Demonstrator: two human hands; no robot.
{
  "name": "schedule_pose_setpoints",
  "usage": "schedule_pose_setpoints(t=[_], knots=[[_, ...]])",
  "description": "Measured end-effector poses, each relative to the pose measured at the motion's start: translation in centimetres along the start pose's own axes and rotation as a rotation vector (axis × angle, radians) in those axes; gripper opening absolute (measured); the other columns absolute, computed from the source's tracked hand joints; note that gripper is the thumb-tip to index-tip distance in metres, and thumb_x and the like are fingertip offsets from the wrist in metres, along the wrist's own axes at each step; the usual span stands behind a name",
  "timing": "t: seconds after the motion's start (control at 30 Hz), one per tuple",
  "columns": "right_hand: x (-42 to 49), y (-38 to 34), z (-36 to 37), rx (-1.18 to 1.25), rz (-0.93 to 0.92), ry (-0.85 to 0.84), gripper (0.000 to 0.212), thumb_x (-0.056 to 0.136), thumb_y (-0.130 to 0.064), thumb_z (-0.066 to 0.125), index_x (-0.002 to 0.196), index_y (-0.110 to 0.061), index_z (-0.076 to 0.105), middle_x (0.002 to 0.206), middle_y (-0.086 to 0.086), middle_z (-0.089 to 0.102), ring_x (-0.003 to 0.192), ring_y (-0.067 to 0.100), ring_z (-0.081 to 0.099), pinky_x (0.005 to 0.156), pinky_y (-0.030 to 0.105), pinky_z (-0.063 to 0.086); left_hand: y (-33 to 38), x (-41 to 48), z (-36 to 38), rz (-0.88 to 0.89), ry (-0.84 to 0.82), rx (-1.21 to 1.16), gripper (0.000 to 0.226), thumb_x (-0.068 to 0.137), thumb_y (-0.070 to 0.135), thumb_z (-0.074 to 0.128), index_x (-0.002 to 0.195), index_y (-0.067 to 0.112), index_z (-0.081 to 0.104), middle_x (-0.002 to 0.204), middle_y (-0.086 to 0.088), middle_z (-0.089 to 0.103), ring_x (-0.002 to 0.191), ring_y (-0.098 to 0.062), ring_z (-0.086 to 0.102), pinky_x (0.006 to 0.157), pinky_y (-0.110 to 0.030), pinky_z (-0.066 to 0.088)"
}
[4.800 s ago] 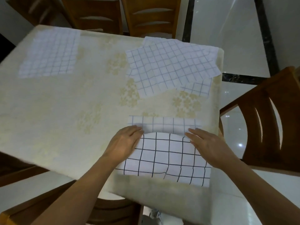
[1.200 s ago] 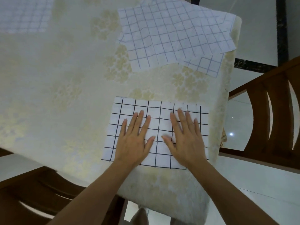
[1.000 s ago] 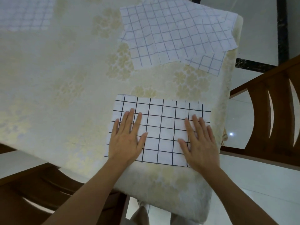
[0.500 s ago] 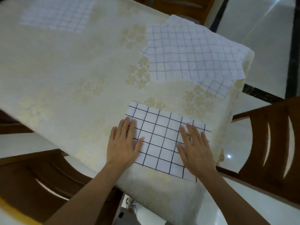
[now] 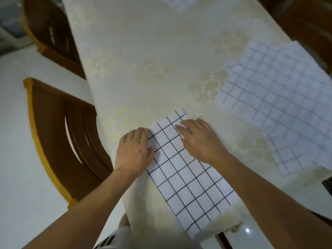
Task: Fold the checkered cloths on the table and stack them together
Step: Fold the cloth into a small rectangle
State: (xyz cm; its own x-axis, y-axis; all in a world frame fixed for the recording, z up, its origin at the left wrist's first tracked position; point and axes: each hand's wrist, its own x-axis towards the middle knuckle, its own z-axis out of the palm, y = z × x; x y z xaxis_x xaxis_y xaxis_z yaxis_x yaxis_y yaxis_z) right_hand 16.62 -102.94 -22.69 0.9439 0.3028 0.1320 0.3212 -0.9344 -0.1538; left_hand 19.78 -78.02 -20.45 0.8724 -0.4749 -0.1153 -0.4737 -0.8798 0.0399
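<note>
Since half a second ago both hands have slid to the far-left end of the black-grid cloth (image 5: 186,175), and the view has swung so that the cloth now runs slantwise from the middle of the picture down to the near table edge.

On the far left stand two brown wooden chairs, the nearer chair (image 5: 59,133) close against the table's side, the other chair (image 5: 53,27) further back. The table (image 5: 152,56), under a cream flowered covering, fills the middle.

The left hand (image 5: 134,151) lies palm down at the cloth's left edge, fingers bent at the knuckles, their tips on or at the cloth's corner; whether they pinch the fabric or only press it cannot be told. The right hand (image 5: 199,139) rests on the cloth's far end, fingers stretched out and a little spread, flat on the fabric and gripping nothing. The folded cloth lies flat between the forearms, its near end at the table edge.

To the right, apart from it, lies an overlapping pile of unfolded pale-grid cloths (image 5: 280,97), reaching the table's right edge. At the top, a corner of another checkered cloth (image 5: 181,3) shows, cut off by the frame.
</note>
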Motion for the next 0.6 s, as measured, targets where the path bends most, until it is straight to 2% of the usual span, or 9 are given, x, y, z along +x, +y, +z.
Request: schedule_pose_setpoints(t=[0.17, 0.33, 0.47, 0.6], knots=[[4.2, 0.4, 0.4, 0.024, -0.188, -0.029, 0.042, 0.085, -0.020, 0.070, 0.125, -0.012, 0.064, 0.126, 0.012, 0.063, 0.118, 0.029, 0.059, 0.108, 0.049, 0.041, 0.4, 0.2, -0.1, -0.126, -0.010, -0.021, 0.050, 0.088, 0.034, 0.060, 0.130, 0.009, 0.057, 0.127, -0.009, 0.060, 0.112, -0.028, 0.058, 0.095, -0.042, 0.046], [8.1, 0.5, 0.7, 0.016, -0.295, -0.093, 0.040, 0.085, -0.018, 0.069, 0.124, -0.012, 0.064, 0.121, 0.010, 0.063, 0.111, 0.030, 0.060, 0.107, 0.049, 0.040, 0.5, 1.5, -0.1, -0.209, -0.030, -0.066, 0.046, 0.088, 0.035, 0.059, 0.129, 0.013, 0.057, 0.126, -0.007, 0.060, 0.113, -0.027, 0.057, 0.098, -0.040, 0.042], [10.7, 0.3, 0.7, 0.026, -0.384, -0.199, 0.036, 0.084, -0.020, 0.072, 0.119, -0.013, 0.065, 0.111, 0.008, 0.063, 0.097, 0.030, 0.060, 0.094, 0.044, 0.046, 0.1, 2.9, 0.3, -0.234, -0.039, -0.085, 0.039, 0.089, 0.035, 0.054, 0.124, 0.016, 0.057, 0.118, -0.005, 0.058, 0.105, -0.025, 0.055, 0.096, -0.037, 0.040], [12.6, -0.2, 0.8, -0.006, -0.422, -0.327, 0.030, 0.087, -0.028, 0.071, 0.111, -0.012, 0.065, 0.105, 0.006, 0.059, 0.093, 0.028, 0.057, 0.079, 0.041, 0.047, -0.2, 3.9, 0.3, -0.245, -0.059, -0.092, 0.035, 0.090, 0.034, 0.055, 0.118, 0.013, 0.058, 0.110, -0.007, 0.058, 0.097, -0.026, 0.055, 0.092, -0.038, 0.041]])
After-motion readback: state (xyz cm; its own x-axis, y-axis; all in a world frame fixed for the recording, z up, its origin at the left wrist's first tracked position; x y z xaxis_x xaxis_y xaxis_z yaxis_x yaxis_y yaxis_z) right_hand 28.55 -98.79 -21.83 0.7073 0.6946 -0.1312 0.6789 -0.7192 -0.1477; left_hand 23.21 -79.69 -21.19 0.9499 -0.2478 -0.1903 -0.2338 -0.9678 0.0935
